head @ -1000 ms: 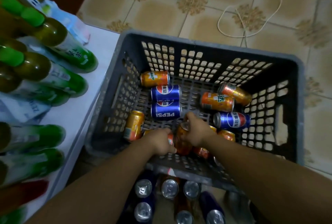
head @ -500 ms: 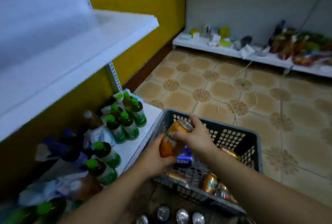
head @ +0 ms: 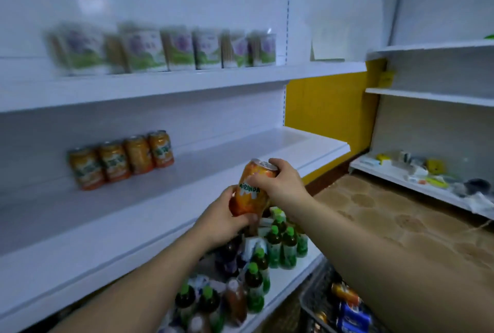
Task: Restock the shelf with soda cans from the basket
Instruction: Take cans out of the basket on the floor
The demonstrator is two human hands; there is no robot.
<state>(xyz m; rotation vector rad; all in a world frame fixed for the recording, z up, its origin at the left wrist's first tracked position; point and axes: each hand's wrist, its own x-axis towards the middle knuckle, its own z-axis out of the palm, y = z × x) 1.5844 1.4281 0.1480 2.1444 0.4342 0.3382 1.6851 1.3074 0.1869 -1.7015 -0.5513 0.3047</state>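
Can [head: 250, 188], orange and tilted, is gripped in both hands on my feed, just in front of the middle shelf [head: 187, 180]: left hand [head: 222, 219] curls under its base, right hand [head: 280, 185] wraps its top. Four orange cans [head: 121, 159] stand far left on that shelf; basket [head: 311, 314] sits near right, holding more.

Orange Mirinda can [head: 250, 193] tilted, four orange cans [head: 115, 161] (upright) on shelf [head: 227, 151]

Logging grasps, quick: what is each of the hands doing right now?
Left hand: grips the lower end of the orange Mirinda can.
Right hand: grips the same can's top end.
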